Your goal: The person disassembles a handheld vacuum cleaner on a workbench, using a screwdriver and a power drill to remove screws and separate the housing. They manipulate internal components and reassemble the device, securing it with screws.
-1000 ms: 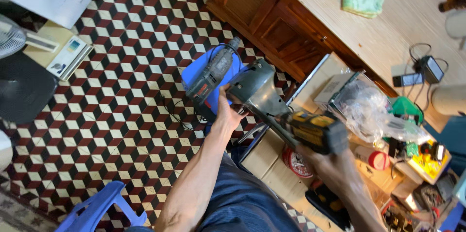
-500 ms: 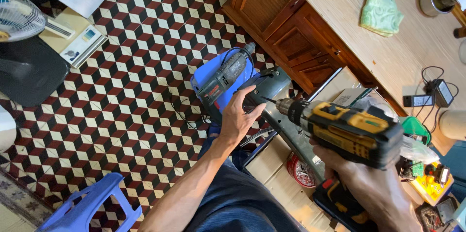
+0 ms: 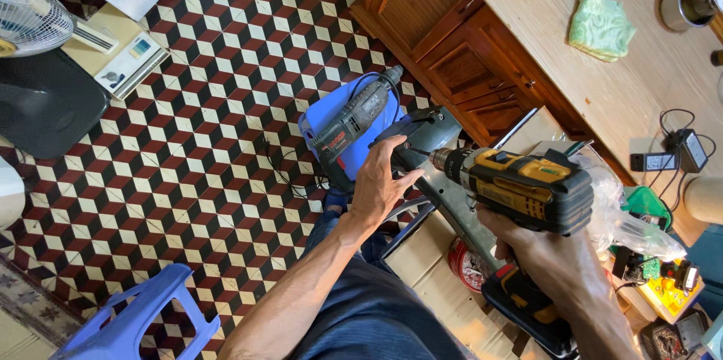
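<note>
Two bare forearms, no sleeves, left grip (image 3: 380, 187), right grip (image 3: 553, 262), dark blue trousers (image 3: 376, 315)

single head-mounted camera, aimed steeply downward from above; both hands sit close in frame centre, with the tiled floor (image 3: 188, 126) farther below. no second view.

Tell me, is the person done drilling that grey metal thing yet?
Not yet, it seems. The right hand holds the yellow-and-black cordless drill with its bit tip at the grey metal piece. The left hand steadies that piece. I can't tell whether any screw is already in. The grey corded drill lies unused on the blue stool.
</note>
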